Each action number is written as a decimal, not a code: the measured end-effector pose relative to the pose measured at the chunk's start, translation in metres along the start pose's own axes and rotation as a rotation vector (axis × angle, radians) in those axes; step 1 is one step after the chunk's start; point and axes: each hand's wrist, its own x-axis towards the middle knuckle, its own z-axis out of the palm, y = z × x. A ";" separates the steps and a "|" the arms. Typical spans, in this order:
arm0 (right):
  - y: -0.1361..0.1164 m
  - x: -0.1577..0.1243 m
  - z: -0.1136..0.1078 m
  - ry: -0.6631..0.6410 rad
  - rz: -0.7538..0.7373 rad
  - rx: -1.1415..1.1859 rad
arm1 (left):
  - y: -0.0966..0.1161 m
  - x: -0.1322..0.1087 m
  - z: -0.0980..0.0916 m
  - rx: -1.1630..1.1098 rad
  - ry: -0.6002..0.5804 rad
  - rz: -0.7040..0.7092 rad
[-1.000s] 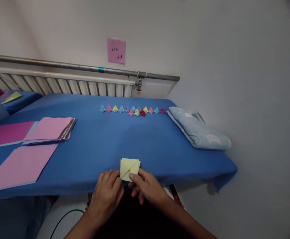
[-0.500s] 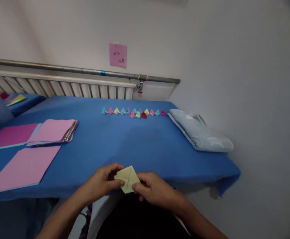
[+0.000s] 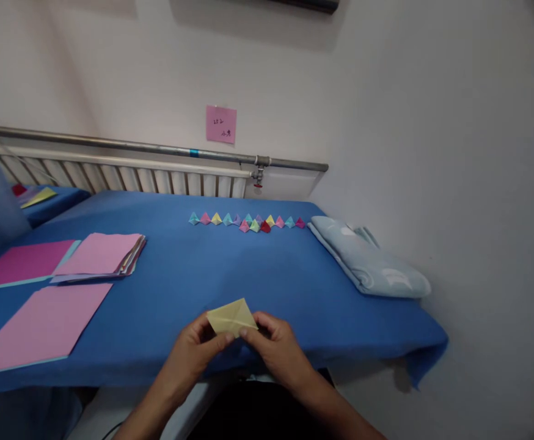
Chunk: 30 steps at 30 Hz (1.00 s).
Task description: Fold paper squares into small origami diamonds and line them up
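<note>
Between my hands, over the front edge of the blue-covered table (image 3: 179, 269), is a folded piece of yellow paper (image 3: 233, 316) with creases across its face. My left hand (image 3: 196, 345) grips its left side, thumb on the lower edge and fingers behind. On the right side, my right hand (image 3: 276, 345) pinches it the same way, with the two thumbs close together. The fingers behind the paper are partly hidden. Farther back lies a row of small folded paper pieces (image 3: 227, 219) in several colours, with a few more in front of it.
Pink sheets (image 3: 42, 327), a stack of coloured paper (image 3: 99, 255) and a magenta sheet (image 3: 24, 263) lie at the left. A folded light-blue blanket (image 3: 368, 256) rests at the right by the wall. Behind the table are a radiator (image 3: 170, 181) and a pipe (image 3: 148, 148).
The yellow paper has been tilted and now looks flatter and wider. My right thumb has moved in beside the left one. The camera view has tipped slightly upward.
</note>
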 end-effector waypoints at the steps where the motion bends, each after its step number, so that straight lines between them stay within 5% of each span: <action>1: 0.001 0.001 -0.002 0.039 -0.102 -0.095 | 0.002 0.001 -0.002 0.094 0.014 0.056; 6: 0.009 0.010 -0.012 0.146 -0.616 -0.562 | 0.011 0.010 -0.014 0.650 0.026 0.619; 8: 0.013 0.014 -0.015 0.180 -0.721 -0.738 | 0.008 0.013 -0.016 0.839 0.056 0.864; 11: 0.021 0.017 -0.015 0.204 -0.758 -0.883 | -0.002 0.015 -0.012 1.088 0.125 1.053; 14: 0.030 0.014 -0.014 0.169 -0.723 -0.957 | -0.015 0.010 -0.007 1.201 0.126 1.064; 21: 0.035 -0.006 -0.016 -0.011 -0.609 -0.946 | -0.023 -0.008 -0.006 1.211 -0.013 0.774; 30: 0.043 -0.016 -0.014 0.059 -0.585 -0.816 | -0.023 -0.013 -0.012 1.188 0.019 0.790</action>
